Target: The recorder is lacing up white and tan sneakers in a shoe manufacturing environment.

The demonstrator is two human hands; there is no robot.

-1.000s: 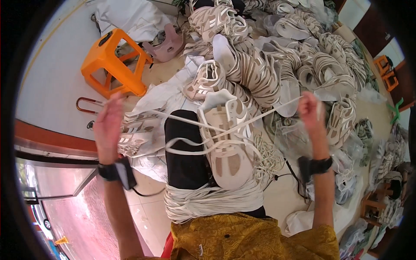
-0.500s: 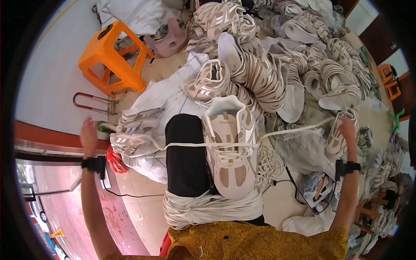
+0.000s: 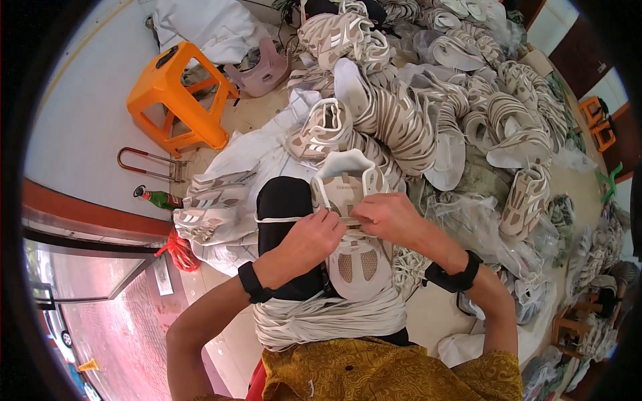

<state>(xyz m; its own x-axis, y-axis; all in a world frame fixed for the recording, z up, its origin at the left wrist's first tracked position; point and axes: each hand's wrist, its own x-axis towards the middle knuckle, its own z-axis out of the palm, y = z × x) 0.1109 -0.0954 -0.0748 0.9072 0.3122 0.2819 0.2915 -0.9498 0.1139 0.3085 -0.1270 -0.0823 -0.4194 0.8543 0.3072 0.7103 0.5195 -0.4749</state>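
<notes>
A beige and white shoe upper (image 3: 364, 260) rests toe toward me on my lap, beside my black-covered left thigh (image 3: 287, 200). Over its tongue, my left hand (image 3: 314, 234) is closed in a pinch at the left eyelets. A white shoelace (image 3: 281, 219) loops across the black cloth into those fingers. My right hand (image 3: 391, 217) pinches at the right eyelets, its fingertips close to the left ones; what it holds is hidden behind the fingers. A thick bundle of white laces (image 3: 328, 321) lies across my lap under the toe.
Stacked shoe uppers (image 3: 408, 127) heap up ahead, with a single upper (image 3: 525, 200) at the right. On the left are an orange stool (image 3: 177, 100), a green bottle (image 3: 160, 198) and red string (image 3: 180, 250). Loose laces (image 3: 409, 271) hang right of the shoe.
Both hands have come in from far out at the sides to the middle of the shoe. The lace, stretched wide across before, now hangs in a loop over the left thigh.
</notes>
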